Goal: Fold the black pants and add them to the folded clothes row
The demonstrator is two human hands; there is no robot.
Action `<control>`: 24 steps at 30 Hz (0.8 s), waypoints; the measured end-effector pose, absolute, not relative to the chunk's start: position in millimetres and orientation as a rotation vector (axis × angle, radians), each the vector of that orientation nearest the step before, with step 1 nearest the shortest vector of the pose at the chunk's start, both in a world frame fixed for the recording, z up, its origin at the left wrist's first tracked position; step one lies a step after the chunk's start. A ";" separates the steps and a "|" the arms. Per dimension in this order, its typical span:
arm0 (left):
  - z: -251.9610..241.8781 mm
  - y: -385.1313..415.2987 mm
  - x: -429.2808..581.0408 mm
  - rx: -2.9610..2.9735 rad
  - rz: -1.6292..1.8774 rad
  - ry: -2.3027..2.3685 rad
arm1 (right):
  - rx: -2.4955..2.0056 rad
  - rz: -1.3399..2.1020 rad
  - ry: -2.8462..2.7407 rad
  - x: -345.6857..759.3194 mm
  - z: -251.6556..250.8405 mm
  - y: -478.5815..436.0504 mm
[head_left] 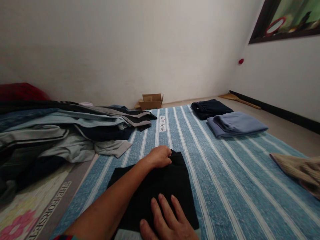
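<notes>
Black garment near mat's left edge

Folded garment lies on the striped mat at 6 o'clock, with the left hand on its far edge and the right hand on its near part. At 1 o'clock on the mat, one folded bundle lies behind another. A clothes heap overlaps the mat at 10 o'clock, a cloth lies on it at 3 o'clock, and a cardboard box stands beyond it at 12 o'clock.
</notes>
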State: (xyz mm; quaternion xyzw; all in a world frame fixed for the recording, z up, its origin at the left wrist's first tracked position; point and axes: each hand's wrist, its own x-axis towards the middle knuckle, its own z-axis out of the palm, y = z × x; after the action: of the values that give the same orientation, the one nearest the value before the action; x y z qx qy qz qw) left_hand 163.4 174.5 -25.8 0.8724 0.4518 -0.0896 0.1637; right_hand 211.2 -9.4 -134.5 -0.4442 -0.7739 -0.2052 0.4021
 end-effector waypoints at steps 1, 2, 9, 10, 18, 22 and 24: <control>-28.9 178.6 161.4 2.471 -0.202 1.252 | -1.123 -0.524 -1.931 210.3 -133.7 -9.2; -32.5 182.5 159.1 2.454 -0.144 1.222 | -1.124 -0.525 -1.910 209.4 -133.2 -9.1; -65.7 193.5 143.2 2.359 0.145 1.061 | -1.122 -0.448 -1.867 205.6 -137.4 -11.4; -69.9 193.7 141.9 2.345 0.157 1.042 | -1.122 -0.441 -1.875 206.1 -137.8 -11.6; -82.9 194.9 139.5 2.262 0.270 1.024 | -1.095 -0.504 -1.896 207.4 -138.0 -9.8; -82.7 191.4 140.1 2.237 0.311 1.039 | -1.107 -0.450 -1.867 208.1 -137.2 -13.2; -82.6 189.5 140.3 2.234 0.329 1.050 | -1.095 -0.319 -1.836 219.7 -128.0 -14.1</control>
State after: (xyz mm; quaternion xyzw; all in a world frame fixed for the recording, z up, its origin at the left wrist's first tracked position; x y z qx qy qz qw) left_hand 140.3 189.5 -82.6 0.8499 0.3995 0.1251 0.3202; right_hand 219.7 -14.1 -128.0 -0.4470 -0.7495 -0.1301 0.4706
